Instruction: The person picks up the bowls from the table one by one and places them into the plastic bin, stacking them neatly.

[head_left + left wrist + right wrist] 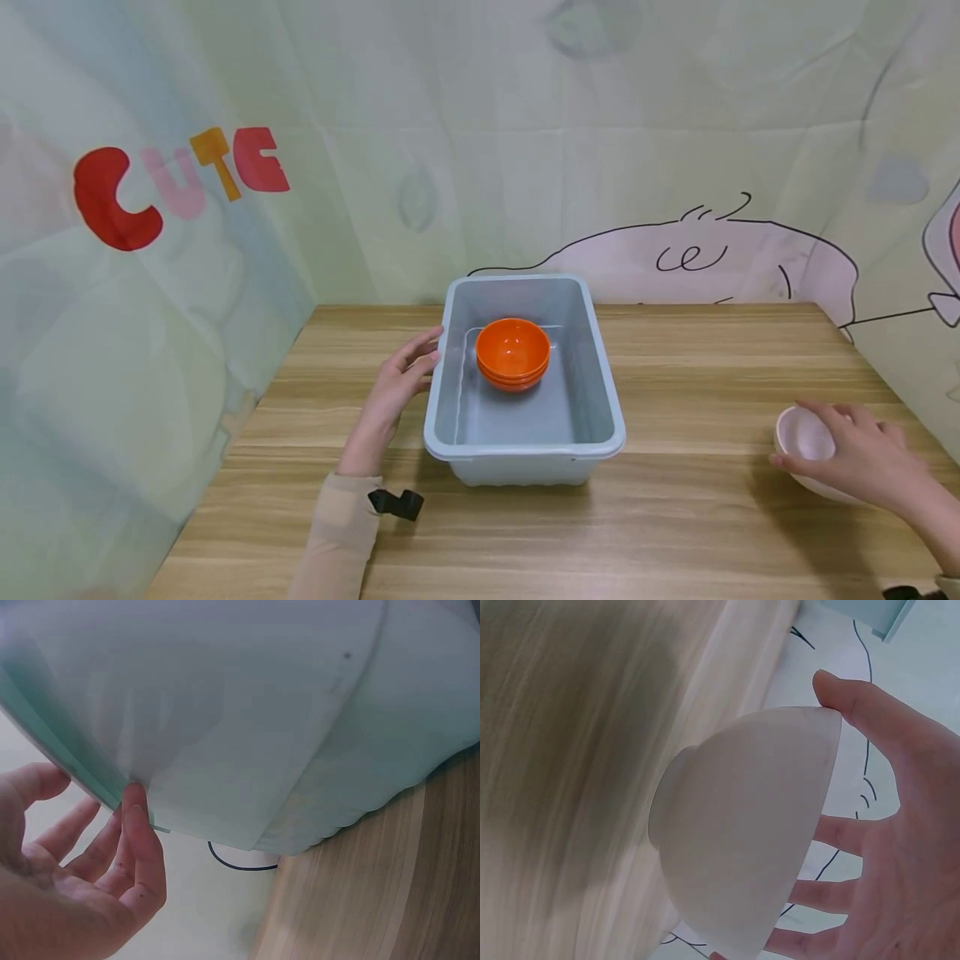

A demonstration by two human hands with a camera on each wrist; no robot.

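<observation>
My right hand [862,450] grips a white bowl [806,433] by its rim at the right of the table. In the right wrist view the bowl's [742,825] outer side and foot face the wood, thumb on one part of the rim and fingers spread along another. At the left side of a grey-blue plastic bin [525,452], my left hand [397,379] touches the rim with loosely bent fingers. The left wrist view has its fingertips [135,796] against the bin's lip and outer wall. Inside the bin sits a stack of orange bowls [513,354], towards the back.
The wood-grain table [675,533] runs back to a printed cloth [450,167] hanging behind and at both sides. The bin stands near the middle of the table. A shadow [817,542] falls on the wood below the right hand.
</observation>
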